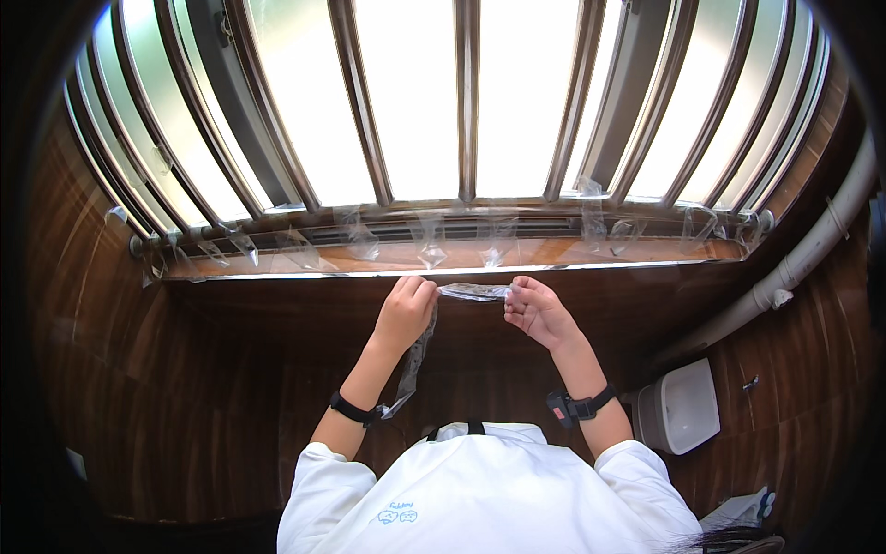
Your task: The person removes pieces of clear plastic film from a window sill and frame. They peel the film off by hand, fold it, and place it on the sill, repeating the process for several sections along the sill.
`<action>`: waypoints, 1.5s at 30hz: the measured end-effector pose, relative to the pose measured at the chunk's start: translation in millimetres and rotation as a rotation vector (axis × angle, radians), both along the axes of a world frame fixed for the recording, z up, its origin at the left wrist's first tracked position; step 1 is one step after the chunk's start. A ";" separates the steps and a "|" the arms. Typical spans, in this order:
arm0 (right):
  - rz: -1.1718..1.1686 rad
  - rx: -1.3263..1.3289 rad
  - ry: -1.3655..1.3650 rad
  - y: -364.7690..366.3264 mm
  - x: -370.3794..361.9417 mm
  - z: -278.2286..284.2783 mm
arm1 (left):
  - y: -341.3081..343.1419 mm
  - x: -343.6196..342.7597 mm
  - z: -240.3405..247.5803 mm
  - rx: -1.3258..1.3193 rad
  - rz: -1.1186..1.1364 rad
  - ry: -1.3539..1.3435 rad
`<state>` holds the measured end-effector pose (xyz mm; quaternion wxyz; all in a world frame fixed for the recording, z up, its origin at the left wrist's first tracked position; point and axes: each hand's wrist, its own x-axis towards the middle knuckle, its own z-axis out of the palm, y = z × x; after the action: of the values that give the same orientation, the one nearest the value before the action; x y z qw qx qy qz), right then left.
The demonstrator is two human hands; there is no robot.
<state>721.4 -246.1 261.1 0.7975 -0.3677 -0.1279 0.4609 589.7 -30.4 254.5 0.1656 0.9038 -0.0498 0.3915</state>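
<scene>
A crumpled strip of clear plastic tape (475,292) is stretched between my two hands, just below the bright edge of the window sill. My left hand (406,312) is closed on its left end, thumb and fingers pinched together. From that hand a longer tail hangs down along my left forearm, close to the wrist strap. At the other end, my right hand (543,314) pinches the strip between thumb and fingers, its remaining fingers curled. Several clear tape pieces (430,242) are stuck along the lower window rail (369,224) and the sill (535,254) beyond my hands.
Dark vertical bars (467,102) stand in front of the bright window. A white pipe (784,277) runs down the right wall. Below it sits a white basin (688,406), with a small tap (750,382) on the wall beside it. Brown wood-patterned tiles (101,369) cover the walls.
</scene>
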 end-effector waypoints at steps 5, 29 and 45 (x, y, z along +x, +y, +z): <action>0.076 -0.044 0.056 0.1 -2.3 -8.6 | 2.3 -1.4 -2.1 -0.031 0.002 0.010; 0.005 -0.489 -0.339 7.5 -17.1 -49.7 | 14.9 -10.7 -42.3 -0.103 0.104 0.149; 0.049 -0.348 -0.136 5.7 -32.6 -60.5 | 11.4 -9.0 -54.5 -0.159 0.098 0.152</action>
<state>688.8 -240.4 200.6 0.6999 -0.5274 -0.1087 0.4692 580.7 -19.0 199.9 0.2207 0.9161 0.0385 0.3324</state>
